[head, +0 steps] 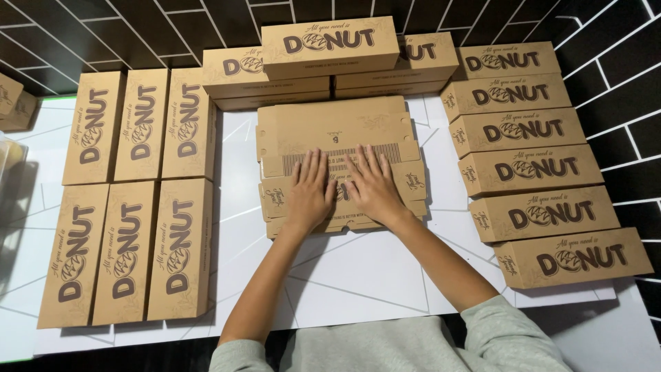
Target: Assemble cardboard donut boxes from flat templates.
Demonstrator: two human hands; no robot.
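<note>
Flattened cardboard boxes (337, 141), brown kraft, are stacked at the centre of the frame on a white tabletop (358, 275). Both palms are pressed flat on the stack's lower half. Left hand (310, 193) is laid with fingers spread and straight, nothing gripped. Right hand (372, 186) is placed just beside it, fingers likewise extended and open, thumbs nearly touching. Six assembled long boxes (127, 200) are laid in two rows at the left of the frame. Six more assembled boxes (537, 165) are lined up in a column at the right. Further boxes (330, 58) are piled at the upper centre, against a dark tiled wall (138, 27). Grey sleeves (509, 337) are seen at the bottom edge.
</note>
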